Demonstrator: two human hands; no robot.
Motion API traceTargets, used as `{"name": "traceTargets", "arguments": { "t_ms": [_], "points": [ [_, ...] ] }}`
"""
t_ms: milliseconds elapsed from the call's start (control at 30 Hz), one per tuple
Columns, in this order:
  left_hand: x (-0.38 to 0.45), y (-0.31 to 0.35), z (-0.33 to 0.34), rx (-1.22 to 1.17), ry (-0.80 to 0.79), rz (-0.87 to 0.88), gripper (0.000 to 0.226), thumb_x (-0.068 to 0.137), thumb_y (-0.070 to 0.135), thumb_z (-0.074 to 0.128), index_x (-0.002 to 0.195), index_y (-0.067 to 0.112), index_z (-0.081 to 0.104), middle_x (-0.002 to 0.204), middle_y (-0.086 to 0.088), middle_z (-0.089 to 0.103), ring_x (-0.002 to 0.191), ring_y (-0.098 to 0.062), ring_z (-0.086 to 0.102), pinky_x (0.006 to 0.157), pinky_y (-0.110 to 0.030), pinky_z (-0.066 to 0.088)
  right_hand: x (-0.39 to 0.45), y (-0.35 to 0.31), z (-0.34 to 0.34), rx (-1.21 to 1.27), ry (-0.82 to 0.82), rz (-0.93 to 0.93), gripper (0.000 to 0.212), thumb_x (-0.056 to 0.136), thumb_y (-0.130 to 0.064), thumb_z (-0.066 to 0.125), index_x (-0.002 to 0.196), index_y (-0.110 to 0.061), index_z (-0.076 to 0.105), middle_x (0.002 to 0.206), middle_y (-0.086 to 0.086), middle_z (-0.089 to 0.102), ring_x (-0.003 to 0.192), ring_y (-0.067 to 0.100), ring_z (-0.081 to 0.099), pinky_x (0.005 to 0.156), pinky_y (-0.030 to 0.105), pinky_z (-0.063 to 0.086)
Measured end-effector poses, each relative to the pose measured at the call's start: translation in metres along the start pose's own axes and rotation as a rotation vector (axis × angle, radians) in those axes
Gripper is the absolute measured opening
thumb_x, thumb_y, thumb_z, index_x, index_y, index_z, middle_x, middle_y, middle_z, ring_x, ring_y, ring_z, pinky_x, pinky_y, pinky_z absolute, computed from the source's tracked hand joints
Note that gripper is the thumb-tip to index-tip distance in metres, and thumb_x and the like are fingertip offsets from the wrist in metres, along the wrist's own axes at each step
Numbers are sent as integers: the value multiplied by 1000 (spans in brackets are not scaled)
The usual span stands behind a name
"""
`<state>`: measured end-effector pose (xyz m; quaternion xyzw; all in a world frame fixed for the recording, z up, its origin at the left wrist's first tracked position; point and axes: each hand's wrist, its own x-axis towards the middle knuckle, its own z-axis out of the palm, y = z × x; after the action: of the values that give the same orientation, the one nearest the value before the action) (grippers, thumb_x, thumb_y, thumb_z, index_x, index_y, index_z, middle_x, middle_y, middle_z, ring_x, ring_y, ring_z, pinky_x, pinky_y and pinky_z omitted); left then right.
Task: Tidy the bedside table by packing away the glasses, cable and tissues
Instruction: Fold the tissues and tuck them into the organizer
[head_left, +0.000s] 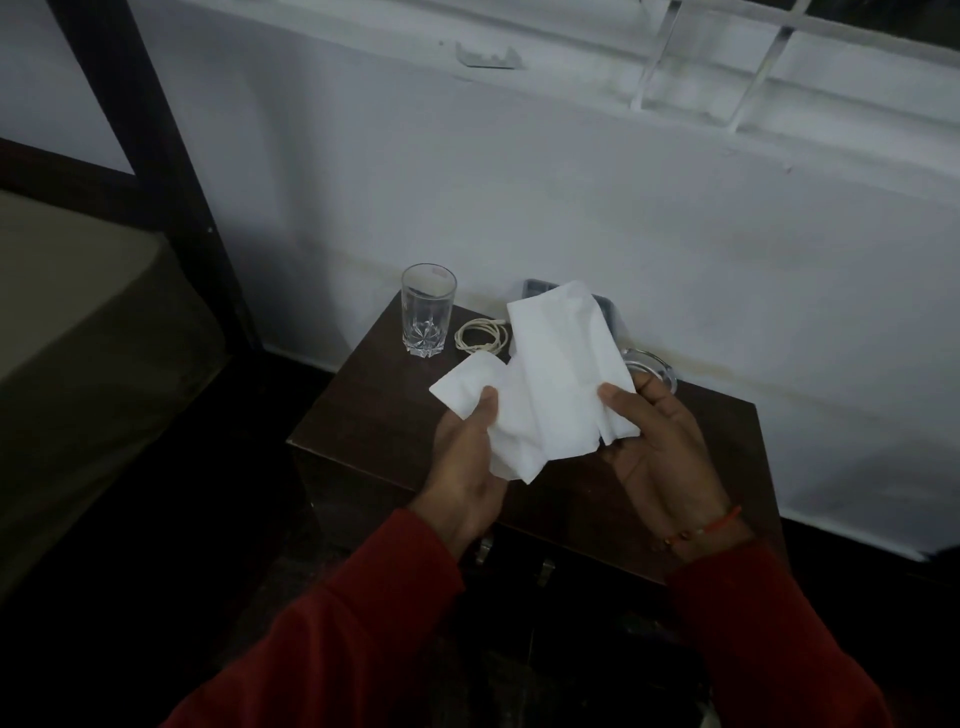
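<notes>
A big white wall (519, 197) stood behind everything. On the left was a bed (78, 338) with a dark frame (156, 171) going up beside it.

In front of the wall stood a dark brown bedside table (374, 415). Two small metal handles (485, 552) showed on its front, low down.

The person wore red sleeves (337, 649). Both hands were held up over the table.

The white tissues (550, 384) were the biggest thing in the hands. They were in the air above the table top, not lying on it. The left hand (467, 467) had its thumb pressed down on the left part of the tissues, closed on them. The right hand (660, 447) pinched the right edge of the tissues with its thumb on top, so it was closed on them too. A thin orange thread band (706, 527) went round the right wrist.

A clear drinking glass (428, 312) stood upright near the back left corner of the table. Just beside it, on its right, lay the cream cable (480, 336), rolled up in a loop on the table top.

A dark flat thing (605, 309) sat at the back of the table, mostly hidden by the tissues. A round glass thing (657, 369) peeked out behind the right hand. I could not tell what those two were.
</notes>
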<state>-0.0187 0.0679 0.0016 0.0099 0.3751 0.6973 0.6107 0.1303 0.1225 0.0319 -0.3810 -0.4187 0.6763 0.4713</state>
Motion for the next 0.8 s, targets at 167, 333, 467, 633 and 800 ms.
{"name": "traceTargets", "arguments": {
  "t_ms": [167, 333, 467, 633, 800],
  "points": [
    [-1, 0, 18, 238, 77, 14, 42, 102, 35, 52, 137, 12, 57, 130, -12, 67, 106, -18, 65, 73, -19, 57, -3, -2, 3, -16, 30, -15, 23, 93, -5, 59, 116, -7, 63, 111, 5, 75, 97, 18, 73, 76, 30, 61],
    [-10, 1, 10, 297, -182, -41, 80, 67, 67, 71, 129, 17, 66, 123, -9, 73, 115, -29, 69, 100, -48, 53, 0, -8, -3, -120, 139, -72, 16, 94, -8, 62, 108, -12, 67, 102, -1, 76, 92, 13, 72, 82, 34, 58],
    [-15, -5, 14, 390, -261, -9, 64, 74, 51, 75, 124, 12, 68, 119, -11, 74, 111, -29, 70, 90, -43, 58, 0, -12, -8, -98, 162, -65, 22, 95, -8, 61, 117, -7, 64, 120, 13, 71, 108, 26, 67, 92, 43, 55],
    [-12, -8, 10, 383, -112, 41, 34, 92, 16, 70, 122, 3, 67, 117, -18, 74, 111, -38, 69, 91, -48, 58, 5, -18, -15, -8, 289, -117, 9, 95, -12, 62, 103, -16, 63, 110, 5, 71, 101, 22, 68, 72, 38, 63],
    [-2, -6, 6, 382, 106, 35, 34, 91, 23, 72, 122, 10, 66, 113, -12, 75, 102, -33, 72, 85, -47, 59, 9, -26, -29, 61, 349, -175, 9, 97, -11, 59, 103, -17, 57, 124, 7, 61, 111, 28, 64, 64, 48, 62]
  ]
}}
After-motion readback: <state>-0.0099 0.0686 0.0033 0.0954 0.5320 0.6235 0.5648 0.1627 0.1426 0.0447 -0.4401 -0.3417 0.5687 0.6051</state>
